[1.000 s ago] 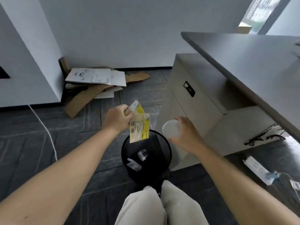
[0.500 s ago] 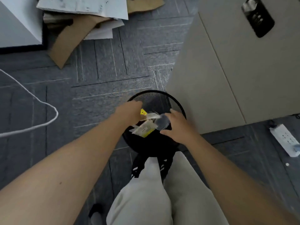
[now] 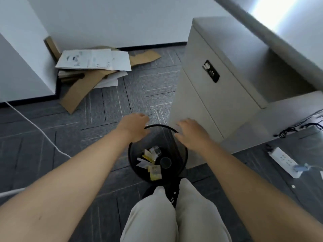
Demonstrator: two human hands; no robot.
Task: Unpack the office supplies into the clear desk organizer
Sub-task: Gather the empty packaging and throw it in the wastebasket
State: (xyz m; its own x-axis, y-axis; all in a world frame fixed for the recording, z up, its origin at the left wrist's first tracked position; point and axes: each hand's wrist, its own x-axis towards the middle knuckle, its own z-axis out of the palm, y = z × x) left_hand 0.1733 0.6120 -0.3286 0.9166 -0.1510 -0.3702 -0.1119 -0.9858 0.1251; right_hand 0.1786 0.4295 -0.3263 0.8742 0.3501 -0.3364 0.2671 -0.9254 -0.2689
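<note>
Since half a second ago, both hands have been lifted out of the black bin (image 3: 183, 154) and the yellow packaging (image 3: 155, 172) and clear wrapper (image 3: 155, 151) have been dropped inside it. Largest first: a grey cabinet (image 3: 218, 95) is seen beside the bin, flattened cardboard (image 3: 82, 91) by the wall, a power strip (image 3: 284, 162) on the floor. Left hand (image 3: 134, 126) and right hand (image 3: 192, 133) are released, fingers relaxed, nothing held
</note>
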